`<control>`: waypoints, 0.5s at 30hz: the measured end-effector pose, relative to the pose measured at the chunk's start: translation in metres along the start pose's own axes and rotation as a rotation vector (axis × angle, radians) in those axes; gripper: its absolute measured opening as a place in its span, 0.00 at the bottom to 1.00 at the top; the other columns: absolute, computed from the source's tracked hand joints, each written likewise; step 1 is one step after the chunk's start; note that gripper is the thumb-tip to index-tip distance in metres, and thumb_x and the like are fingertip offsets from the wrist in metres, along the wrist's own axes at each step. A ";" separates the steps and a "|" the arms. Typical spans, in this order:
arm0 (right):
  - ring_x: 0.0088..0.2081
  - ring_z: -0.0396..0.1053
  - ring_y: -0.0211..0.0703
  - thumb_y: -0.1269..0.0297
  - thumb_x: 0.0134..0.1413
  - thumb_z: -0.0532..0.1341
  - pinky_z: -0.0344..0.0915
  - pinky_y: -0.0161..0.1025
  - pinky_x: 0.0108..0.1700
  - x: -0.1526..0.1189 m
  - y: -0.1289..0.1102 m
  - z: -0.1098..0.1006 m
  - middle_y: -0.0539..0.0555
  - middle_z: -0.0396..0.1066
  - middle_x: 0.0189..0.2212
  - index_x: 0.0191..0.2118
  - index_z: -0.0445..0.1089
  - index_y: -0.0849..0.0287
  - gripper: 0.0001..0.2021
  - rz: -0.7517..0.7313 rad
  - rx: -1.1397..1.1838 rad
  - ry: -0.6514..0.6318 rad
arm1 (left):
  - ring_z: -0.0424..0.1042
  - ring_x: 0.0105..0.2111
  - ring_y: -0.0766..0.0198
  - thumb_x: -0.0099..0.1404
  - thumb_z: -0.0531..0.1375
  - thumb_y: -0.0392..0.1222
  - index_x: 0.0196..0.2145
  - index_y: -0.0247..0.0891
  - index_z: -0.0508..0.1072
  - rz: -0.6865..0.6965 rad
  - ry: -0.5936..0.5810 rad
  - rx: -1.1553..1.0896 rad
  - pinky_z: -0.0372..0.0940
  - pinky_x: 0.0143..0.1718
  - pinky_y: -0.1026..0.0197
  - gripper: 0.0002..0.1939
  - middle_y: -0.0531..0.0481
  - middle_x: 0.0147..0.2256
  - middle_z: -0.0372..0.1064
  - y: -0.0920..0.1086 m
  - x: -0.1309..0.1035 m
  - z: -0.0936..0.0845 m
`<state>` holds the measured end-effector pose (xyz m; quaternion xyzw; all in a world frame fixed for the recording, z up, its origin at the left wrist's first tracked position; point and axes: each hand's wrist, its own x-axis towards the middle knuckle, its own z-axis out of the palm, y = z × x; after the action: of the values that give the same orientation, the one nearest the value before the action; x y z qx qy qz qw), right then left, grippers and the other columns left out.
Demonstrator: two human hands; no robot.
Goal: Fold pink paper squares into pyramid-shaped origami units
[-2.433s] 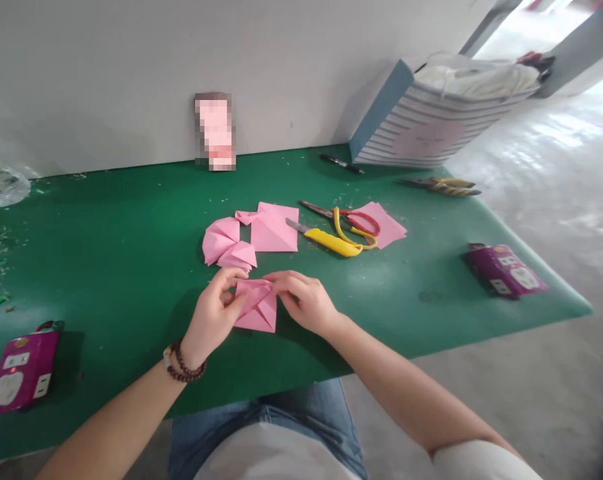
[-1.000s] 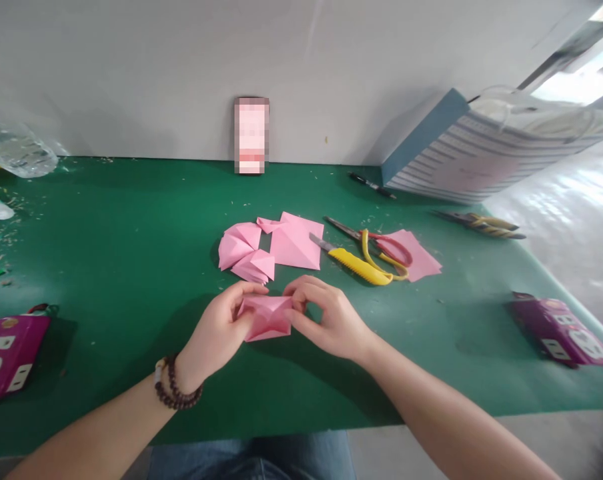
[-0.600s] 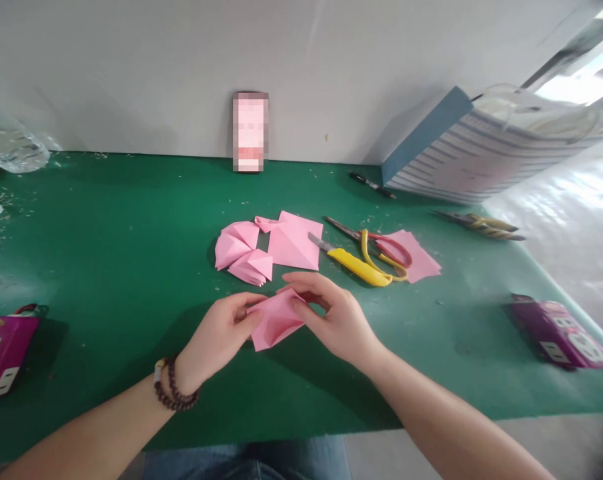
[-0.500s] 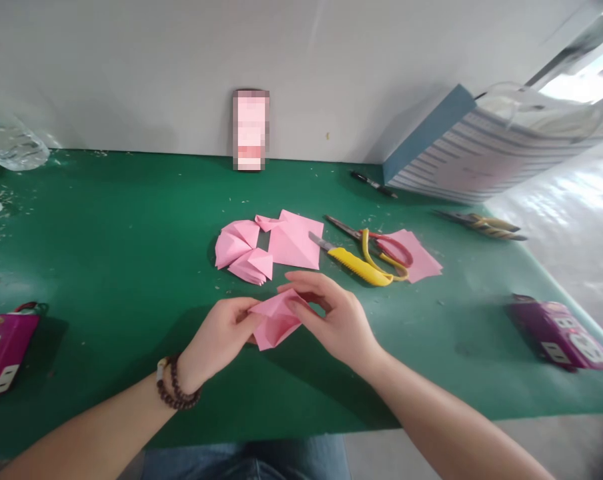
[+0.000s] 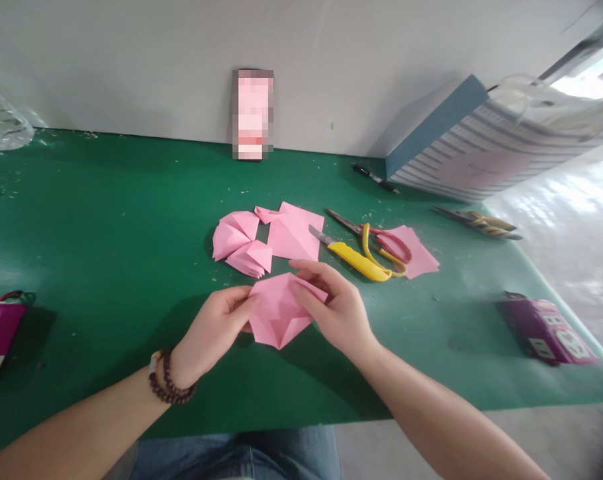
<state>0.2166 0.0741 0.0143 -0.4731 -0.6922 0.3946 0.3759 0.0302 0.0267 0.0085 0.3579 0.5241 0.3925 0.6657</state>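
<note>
A creased pink paper (image 5: 280, 312) is held above the green table between my two hands. My left hand (image 5: 220, 325) pinches its left edge, thumb on top. On the right edge, my right hand (image 5: 339, 312) grips it with the thumb in front and fingers behind. Just beyond lie folded pink pieces (image 5: 235, 235) and a flat pink sheet (image 5: 296, 232). A yellow-handled cutter (image 5: 359, 261) rests with its blade tip on that sheet. Scissors (image 5: 391, 245) with red and yellow handles lie partly over more pink paper (image 5: 421, 257).
A phone (image 5: 253, 115) leans on the grey wall, its screen blurred. A black pen (image 5: 375, 179) lies near a striped paper bag (image 5: 481, 150). Pliers (image 5: 481, 222) are at the right. Purple boxes (image 5: 551, 330) stand at both sides, and clear plastic (image 5: 4, 120) is at the far left.
The pink paper in my hands has opened out wider and flatter. My hands are slightly farther apart, and the whole view has shifted a little.
</note>
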 end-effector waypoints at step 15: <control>0.40 0.76 0.42 0.70 0.57 0.62 0.75 0.40 0.43 -0.013 -0.001 0.007 0.53 0.76 0.41 0.49 0.68 0.52 0.14 -0.203 -0.072 0.002 | 0.76 0.29 0.60 0.62 0.62 0.53 0.29 0.33 0.77 -0.034 -0.033 0.118 0.75 0.35 0.59 0.18 0.47 0.28 0.76 -0.002 0.000 0.001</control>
<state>0.2135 0.0597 0.0103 -0.4142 -0.7499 0.3288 0.3975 0.0318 0.0257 0.0071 0.3940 0.5412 0.3438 0.6586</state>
